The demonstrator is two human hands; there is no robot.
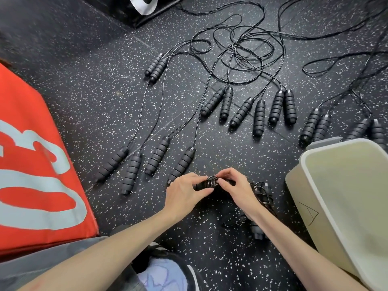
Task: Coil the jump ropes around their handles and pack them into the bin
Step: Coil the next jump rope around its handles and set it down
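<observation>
Jump rope bundle: pinched between left hand and right hand, cord apparently wound round paired handles. Bin right of right hand. Risk: loosened pinch unwinds coils.

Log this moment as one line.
left hand: grips coiled rope handles | right hand: pinches coil | bin: nothing visible inside | uncoiled ropes: on floor
</observation>
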